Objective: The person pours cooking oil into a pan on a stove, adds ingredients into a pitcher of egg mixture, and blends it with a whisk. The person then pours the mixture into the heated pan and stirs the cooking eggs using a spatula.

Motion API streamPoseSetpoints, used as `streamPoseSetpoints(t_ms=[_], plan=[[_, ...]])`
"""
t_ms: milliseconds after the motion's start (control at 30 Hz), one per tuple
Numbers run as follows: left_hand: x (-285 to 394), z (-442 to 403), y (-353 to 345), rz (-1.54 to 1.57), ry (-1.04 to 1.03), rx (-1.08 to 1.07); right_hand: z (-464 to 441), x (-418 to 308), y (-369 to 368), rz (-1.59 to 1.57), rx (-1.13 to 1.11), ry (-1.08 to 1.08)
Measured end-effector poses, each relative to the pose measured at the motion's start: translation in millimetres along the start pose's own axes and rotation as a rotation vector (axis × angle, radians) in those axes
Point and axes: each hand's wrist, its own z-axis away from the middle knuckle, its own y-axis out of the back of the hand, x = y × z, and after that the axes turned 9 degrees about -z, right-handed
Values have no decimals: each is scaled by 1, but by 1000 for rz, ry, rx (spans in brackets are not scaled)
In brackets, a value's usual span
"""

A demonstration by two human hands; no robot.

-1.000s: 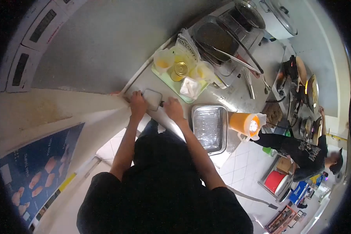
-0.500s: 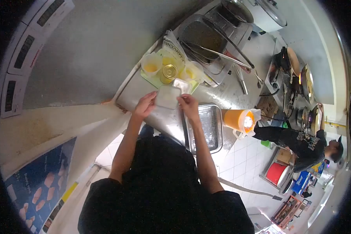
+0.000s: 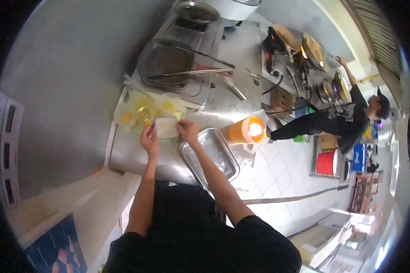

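Observation:
My left hand [image 3: 150, 142] pinches the left edge of a whitish, rounded rectangular container lid [image 3: 166, 127]. At its right edge, my right hand [image 3: 188, 131] grips with fingers closed. Whether the lid sits on a container beneath it cannot be made out. Just beyond it, a gold-topped can [image 3: 145, 115] stands on a pale green tray among cups, one with yellow contents [image 3: 128, 119]. A metal pan with a wire rack [image 3: 210, 155] lies under my right forearm.
An orange-filled pitcher [image 3: 241, 131] stands right of the rack pan. A whisk [image 3: 232, 86], scissors [image 3: 253, 76] and a dark-bottomed basin [image 3: 168, 66] with tongs lie farther back. At the stove, a person [image 3: 341, 118] reaches toward pans; flame shows under a wok [image 3: 313, 52].
My view has swung right, so the counter appears shifted left. The lid, held by both hands, now lies over the spot of the small silvery container seen behind it before.

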Motion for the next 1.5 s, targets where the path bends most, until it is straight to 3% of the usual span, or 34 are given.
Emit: streamPoseSetpoints(t_ms=[233,467,833,900,1033,1100,1167,1300,1367,1433,1500], plan=[[2,4,1,66,84,-11,0,-3,5,-101,4,-112],[19,10,-1,-77,-60,51,-8,-12,9,-49,-45,-29],[23,3,2,-221,-188,64,-11,-13,2,16,-24,-145],[11,0,3,-205,-42,-2,-12,-8,0,-38,-8,-133],[-7,1,1,-119,-65,10,-11,-8,6,-89,-40,-151],[3,1,7,-180,-127,-5,-13,-4,2,102,-17,-96],[-22,-5,6,-229,-111,28,-11,-18,8,-65,-41,-221],[-3,1,8,-218,-53,64,-18,9,-2,-188,-59,-270],[5,0,6,-180,-37,71,-15,-16,11,62,-56,-205],[17,3,9,-218,136,70,-11,-22,9,143,-14,-181],[9,3,7,-220,116,86,-8,-29,9,225,21,-163]])
